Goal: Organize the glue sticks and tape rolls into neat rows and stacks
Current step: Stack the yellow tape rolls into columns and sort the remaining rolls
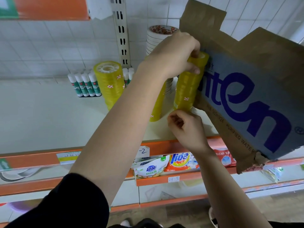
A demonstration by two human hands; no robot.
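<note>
My left hand [178, 54] grips the top of a tall yellow tape stack [186, 89] standing on the white shelf [49, 116]. My right hand [185, 129] pinches the bottom of that same stack. A second yellow tape stack [157, 104] stands just left of it, partly hidden by my left forearm. A wider yellow tape stack [109, 83] stands further left. White tape rolls [156, 38] are piled behind my left hand. Glue sticks [85, 85] with white caps stand in a row at the left, and more glue sticks [128, 75] show behind the wide stack.
A cardboard box [246, 89] with blue lettering stands on the shelf, touching the gripped stack on its right. A slotted metal upright [121, 35] runs up the tiled wall. Detergent bags [164, 163] lie on the lower shelf beneath the orange shelf edge [32, 159].
</note>
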